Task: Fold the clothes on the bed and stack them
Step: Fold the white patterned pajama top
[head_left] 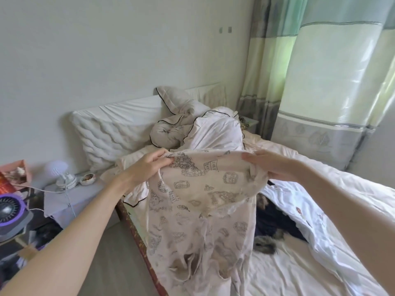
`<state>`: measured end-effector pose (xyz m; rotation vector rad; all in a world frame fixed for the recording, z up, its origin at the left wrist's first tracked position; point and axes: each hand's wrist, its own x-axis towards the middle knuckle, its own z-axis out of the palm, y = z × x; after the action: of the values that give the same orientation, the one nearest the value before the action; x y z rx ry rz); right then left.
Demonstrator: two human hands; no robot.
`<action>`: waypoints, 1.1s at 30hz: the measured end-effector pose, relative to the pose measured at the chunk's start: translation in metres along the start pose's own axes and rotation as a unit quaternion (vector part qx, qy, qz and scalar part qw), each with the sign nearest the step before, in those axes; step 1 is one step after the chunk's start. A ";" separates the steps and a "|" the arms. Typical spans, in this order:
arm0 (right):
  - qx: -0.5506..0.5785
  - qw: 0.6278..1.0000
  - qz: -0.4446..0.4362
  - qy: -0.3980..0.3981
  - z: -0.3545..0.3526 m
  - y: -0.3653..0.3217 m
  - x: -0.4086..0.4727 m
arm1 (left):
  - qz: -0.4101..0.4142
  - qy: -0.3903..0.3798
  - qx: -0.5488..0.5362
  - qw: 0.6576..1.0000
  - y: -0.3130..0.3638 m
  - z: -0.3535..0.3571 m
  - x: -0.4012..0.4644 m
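The left hand (142,165) and the right hand (271,165) held up a thin cream garment with grey printed drawings (201,210) above the near left part of the bed with a white sheet (277,272). The fingers of each hand were grasping its upper edge, one at each end, and the cloth hung down between them. Behind it, on the bed, lay a dark navy garment with a grey fur trim (271,229). A crumpled beige quilt with black piping (171,131) lay far, near the white padded headboard (111,129). A small white desk fan (62,174) stood on the surface at the left.
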<state>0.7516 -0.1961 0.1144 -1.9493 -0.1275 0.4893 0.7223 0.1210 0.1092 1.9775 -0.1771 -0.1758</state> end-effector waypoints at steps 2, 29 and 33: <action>-0.072 0.996 -0.036 0.037 -0.002 -0.007 -0.002 | 0.027 -0.022 0.015 0.999 0.005 -0.007 -0.002; 0.318 0.921 -0.170 -0.145 -0.022 -0.024 -0.010 | 0.092 -0.027 -0.246 0.964 0.034 -0.059 0.006; 0.270 0.936 -0.173 -0.148 -0.025 -0.015 -0.008 | 0.097 -0.111 -0.260 0.954 0.033 -0.064 -0.005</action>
<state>0.7563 -0.2138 0.1388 -1.2719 -0.4717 0.5138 0.7292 0.1656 0.1655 1.4032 -0.4237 -0.2853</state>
